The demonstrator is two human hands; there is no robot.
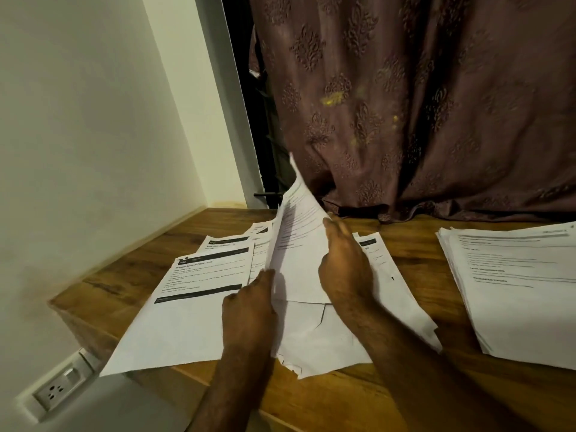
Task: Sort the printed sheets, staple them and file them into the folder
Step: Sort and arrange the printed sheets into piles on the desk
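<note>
Left hand (249, 302), centre of frame: fingers curled onto the lower left edge of a lifted sheet (296, 244), pinching it. Lifted sheet: stands tilted, top corner reaching up before the curtain (405, 104). Right hand (344, 263), just right of centre: fingers straight and together, laid flat against the lifted sheet's face. Wall socket (59, 391), lower left, below the desk edge. Loose printed sheets (199, 291), left-centre: fanned and overlapping on the wooden desk (124, 275), one corner overhanging the near edge. Bare wood strip between these and the wall at left. Stacked sheets (514, 285), right side: a squared pile, well apart from the loose ones, bare wood between. Folder and stapler: not visible.
</note>
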